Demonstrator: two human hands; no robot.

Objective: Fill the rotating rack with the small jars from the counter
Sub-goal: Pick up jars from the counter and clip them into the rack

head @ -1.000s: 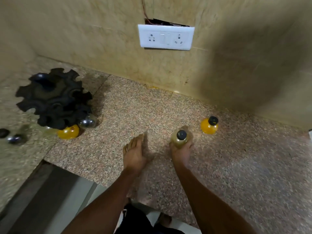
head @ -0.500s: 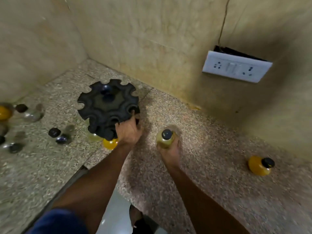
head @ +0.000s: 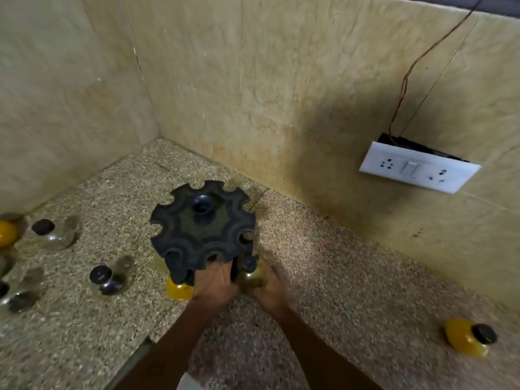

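Observation:
The black rotating rack [head: 202,229] with notched slots stands on the granite counter near the corner. My left hand [head: 215,284] holds the rack's lower front edge. My right hand [head: 270,288] grips a small pale-yellow jar with a black lid [head: 249,273], pressed against the rack's right front side. A yellow jar [head: 178,289] sits under the rack's front, just left of my left hand. Another yellow jar [head: 468,337] stands alone at the far right.
Several small jars stand at the left: a clear one [head: 52,235], a dark-lidded one [head: 108,278], a yellow one [head: 7,233] at the frame edge. A white socket plate [head: 419,170] hangs on the tiled wall. The counter's front edge [head: 135,350] runs below.
My right hand has carried the pale-yellow jar left and up against the rack's front. My left hand stays on the rack. The view has shifted left and upward.

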